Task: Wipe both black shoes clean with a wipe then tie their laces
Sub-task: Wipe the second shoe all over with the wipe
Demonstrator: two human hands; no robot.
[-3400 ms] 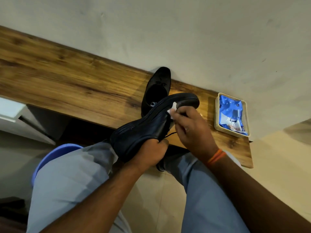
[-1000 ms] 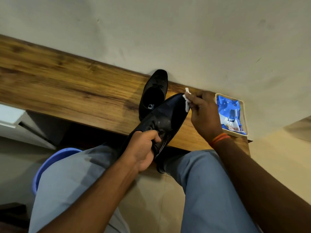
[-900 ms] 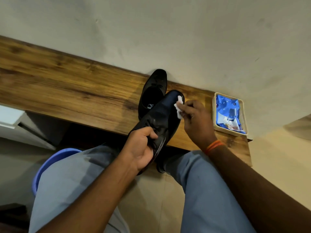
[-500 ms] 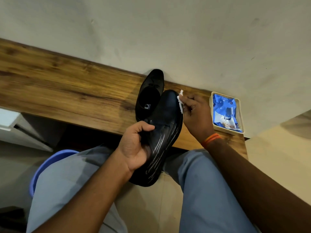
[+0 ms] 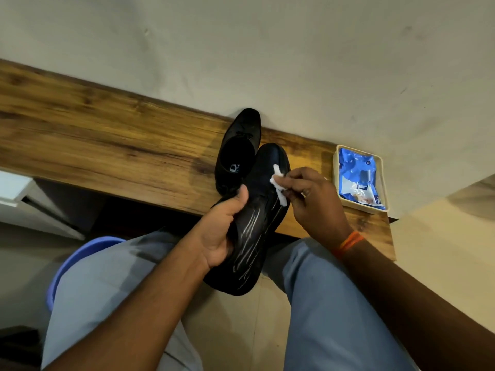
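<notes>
My left hand (image 5: 217,228) grips a black shoe (image 5: 254,223) from its left side and holds it over my lap, its ridged sole turned up towards me and its toe pointing away. My right hand (image 5: 312,203) pinches a small white wipe (image 5: 278,183) and presses it on the sole near the toe. The other black shoe (image 5: 239,145) stands upright on the wooden shelf (image 5: 107,145), its opening facing up and its laces knotted near the toe end. The held shoe's laces are hidden.
A cream tray (image 5: 381,183) with a blue wipes packet (image 5: 357,178) sits on the shelf's right end against the wall. A blue tub (image 5: 80,258) stands on the floor by my left knee. My legs in grey trousers fill the foreground.
My left hand has turned the held shoe from its upper to sole-up. My right hand with the wipe has moved from the toe tip back onto the sole.
</notes>
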